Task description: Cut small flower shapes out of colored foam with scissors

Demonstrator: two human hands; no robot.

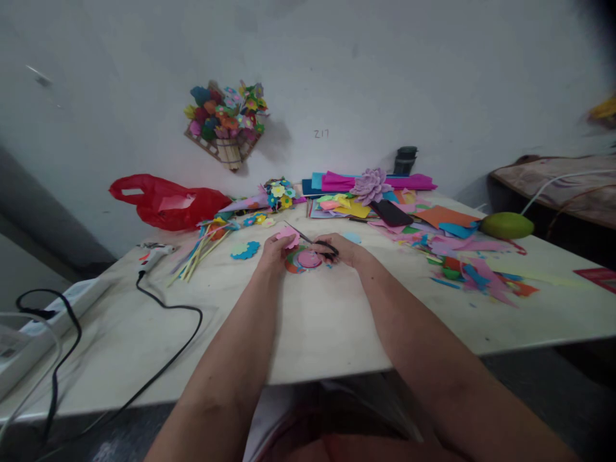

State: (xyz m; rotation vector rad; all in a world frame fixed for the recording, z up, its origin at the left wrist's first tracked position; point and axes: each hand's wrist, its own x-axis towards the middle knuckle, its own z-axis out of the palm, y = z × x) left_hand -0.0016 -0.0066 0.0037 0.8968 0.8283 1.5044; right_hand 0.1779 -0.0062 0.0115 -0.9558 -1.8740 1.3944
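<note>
My left hand (275,249) pinches a pink paper flower (287,237) with a scalloped edge. In my right hand (341,248) is a pair of scissors with black handles (327,248), its blades pointing left towards the pink piece. Whether the blades touch the paper I cannot tell. Below both hands lies a stack of round paper pieces (309,259), pink on top with green and orange around it. Left of my left hand rest blue and green scalloped paper pieces (246,250). A pale blue paper piece (352,237) lies beyond my right wrist.
A glue gun (154,258) with a black cord lies at left near a white power strip (67,301). A red plastic bag (173,204) stands behind. Coloured paper scraps (474,273), a dark phone (391,213) and a green oval object (507,225) are at right.
</note>
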